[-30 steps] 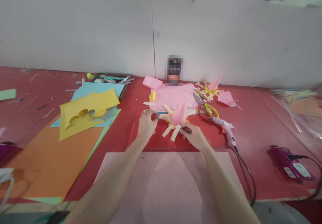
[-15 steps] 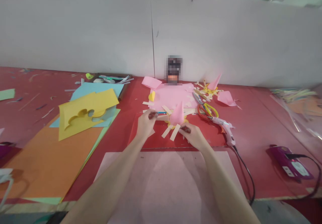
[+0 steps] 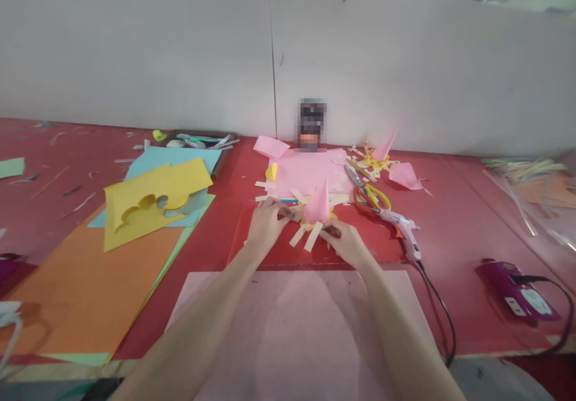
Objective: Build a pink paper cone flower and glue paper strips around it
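A pink paper cone (image 3: 317, 205) stands on a yellow paper base (image 3: 333, 215) with cream paper strips (image 3: 310, 237) sticking out around it. It rests on a red board (image 3: 279, 251). At its left side my left hand (image 3: 269, 221) is closed, thumb and fingers pinching a cream strip. My right hand (image 3: 342, 236) is closed at the right of the cone's base, fingertips at the paper piece; what exactly they grip is hidden.
Right of the board lie scissors (image 3: 377, 199) and a pink glue gun (image 3: 405, 232) with its cord. Behind are a pink sheet (image 3: 301, 176) and a second cone piece (image 3: 382, 149). Coloured sheets (image 3: 103, 281) spread left; a purple power box (image 3: 517, 290) sits right.
My left hand has moved right, closer to the cone, and now pinches the strip nearer its base. My right hand stays almost where it was.
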The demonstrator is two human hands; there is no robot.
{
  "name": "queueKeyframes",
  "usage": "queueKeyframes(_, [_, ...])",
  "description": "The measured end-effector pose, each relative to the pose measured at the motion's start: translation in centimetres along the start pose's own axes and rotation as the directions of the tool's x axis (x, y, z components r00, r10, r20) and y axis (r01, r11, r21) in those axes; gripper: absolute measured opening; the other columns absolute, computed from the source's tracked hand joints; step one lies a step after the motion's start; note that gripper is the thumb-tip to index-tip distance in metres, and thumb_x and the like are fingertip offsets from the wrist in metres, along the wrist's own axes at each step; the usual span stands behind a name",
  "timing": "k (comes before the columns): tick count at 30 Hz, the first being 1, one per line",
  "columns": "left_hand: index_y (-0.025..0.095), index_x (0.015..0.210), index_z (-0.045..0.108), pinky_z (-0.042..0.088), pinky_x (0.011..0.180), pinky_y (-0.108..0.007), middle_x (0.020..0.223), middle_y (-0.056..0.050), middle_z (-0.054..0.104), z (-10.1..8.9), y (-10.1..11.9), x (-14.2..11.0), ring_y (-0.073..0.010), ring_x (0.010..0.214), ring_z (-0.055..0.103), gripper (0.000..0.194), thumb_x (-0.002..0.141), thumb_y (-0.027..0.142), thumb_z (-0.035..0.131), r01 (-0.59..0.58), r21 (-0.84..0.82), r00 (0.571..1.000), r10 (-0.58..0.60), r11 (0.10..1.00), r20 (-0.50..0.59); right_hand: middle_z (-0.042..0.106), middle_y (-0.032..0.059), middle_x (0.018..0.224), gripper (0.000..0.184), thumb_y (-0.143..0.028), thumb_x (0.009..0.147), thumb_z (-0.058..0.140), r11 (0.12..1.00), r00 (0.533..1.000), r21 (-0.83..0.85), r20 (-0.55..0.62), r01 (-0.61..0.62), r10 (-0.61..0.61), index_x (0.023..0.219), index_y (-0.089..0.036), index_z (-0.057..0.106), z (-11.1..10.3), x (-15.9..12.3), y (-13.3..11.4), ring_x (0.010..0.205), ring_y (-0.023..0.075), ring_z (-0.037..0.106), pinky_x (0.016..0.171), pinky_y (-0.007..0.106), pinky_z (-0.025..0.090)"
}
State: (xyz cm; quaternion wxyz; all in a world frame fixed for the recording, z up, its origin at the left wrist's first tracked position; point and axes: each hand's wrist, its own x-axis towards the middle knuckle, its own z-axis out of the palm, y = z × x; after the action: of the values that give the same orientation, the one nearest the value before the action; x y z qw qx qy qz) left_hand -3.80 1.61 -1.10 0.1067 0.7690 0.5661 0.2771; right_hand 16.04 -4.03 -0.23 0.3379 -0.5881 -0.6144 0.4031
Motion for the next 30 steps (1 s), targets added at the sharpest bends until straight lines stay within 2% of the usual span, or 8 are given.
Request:
queueKeyframes(5, [0.017,0.075,0.062,0.044,0.078,-0.035,0.088,-0.007,0.058,-0.23,0.32,-0.14,-0.0214,0.086,0.055,0.016,0.083,0.024,0.050,0.039,0.038,0.999,-0.037,0.999,-0.030,0.050,-0.0057,0.050,0.017,-0.037,0.077,0.052,1.000,1.000,-0.021,0.005,-0.019,0.019,0.074,-0.020,0.056,-0.02,-0.09,0.01,0.034,0.0063,0.038,0.038,0.020,0.031])
queueKeyframes(10, [0.018,0.071,0.059,0.044,0.073,-0.034,0.083,-0.005,0.059,-0.60,0.50,-0.27,-0.0206,0.081,0.055,0.010,0.079,0.019,0.053,0.047,0.041,0.999,-0.048,0.998,0.009,0.051,-0.0050,0.051,0.017,-0.036,0.077,0.053,1.000,1.000,-0.019,0.003,-0.005,0.005,0.075,-0.020,0.056,-0.01,0.00,0.17,0.036,0.0069,0.040,0.039,0.020,0.031])
queueKeyframes(12, [0.019,0.079,0.059,0.044,0.073,-0.033,0.085,-0.005,0.060,-0.65,0.44,-0.30,-0.0207,0.083,0.055,0.008,0.076,0.013,0.054,0.060,0.023,0.998,-0.060,0.998,0.002,0.051,-0.0047,0.052,0.016,-0.036,0.077,0.053,1.000,1.000,-0.015,0.004,-0.001,0.001,0.075,-0.020,0.057,-0.01,0.01,0.18,0.037,0.0072,0.041,0.039,0.019,0.031])
queueKeyframes(15, [0.019,0.094,0.057,0.045,0.074,-0.032,0.093,-0.006,0.060,-0.63,0.29,-0.30,-0.0207,0.088,0.055,0.027,0.071,0.004,0.052,0.086,-0.017,0.996,-0.087,0.996,-0.022,0.051,-0.0051,0.051,0.016,-0.036,0.077,0.052,1.000,1.000,-0.020,0.008,-0.012,0.012,0.075,-0.020,0.056,-0.03,-0.05,0.14,0.034,0.0065,0.039,0.038,0.020,0.031])
queueKeyframes(17, [0.018,0.096,0.056,0.046,0.073,-0.031,0.093,-0.006,0.059,-0.63,0.24,-0.29,-0.0203,0.088,0.055,0.031,0.071,0.002,0.048,0.103,-0.041,0.994,-0.105,0.994,-0.040,0.051,-0.0054,0.050,0.015,-0.035,0.078,0.052,1.000,1.000,-0.020,0.008,-0.017,0.017,0.075,-0.020,0.056,-0.04,-0.10,0.13,0.033,0.0061,0.038,0.038,0.019,0.030])
queueKeyframes(20, [0.017,0.093,0.056,0.047,0.075,-0.032,0.095,-0.007,0.060,-0.72,0.28,-0.34,-0.0206,0.091,0.055,0.030,0.072,0.000,0.044,0.119,-0.047,0.990,-0.123,0.992,-0.076,0.051,-0.0052,0.052,0.014,-0.034,0.077,0.053,1.000,1.000,-0.007,0.005,0.002,-0.002,0.075,-0.021,0.057,-0.05,-0.12,0.18,0.037,0.0067,0.041,0.038,0.019,0.031])
queueKeyframes(25, [0.018,0.081,0.057,0.048,0.073,-0.029,0.093,-0.005,0.060,-0.86,0.42,-0.56,-0.0180,0.085,0.057,0.026,0.070,-0.002,0.043,0.078,-0.081,0.996,-0.081,0.994,-0.024,0.052,-0.0052,0.053,0.014,-0.034,0.077,0.053,1.000,1.000,0.000,0.003,0.007,-0.007,0.075,-0.021,0.057,-0.01,-0.03,0.30,0.039,0.0075,0.044,0.041,0.019,0.033])
queueKeyframes(30, [0.019,0.088,0.056,0.048,0.075,-0.031,0.096,-0.005,0.059,-0.72,0.45,-0.62,-0.0197,0.087,0.058,0.027,0.069,0.002,0.050,0.080,-0.070,0.996,-0.082,0.994,-0.018,0.055,-0.0038,0.059,0.014,-0.034,0.077,0.054,0.999,0.999,0.012,-0.001,0.041,-0.041,0.074,-0.020,0.057,0.07,0.03,0.50,0.047,0.0090,0.051,0.047,0.020,0.038])
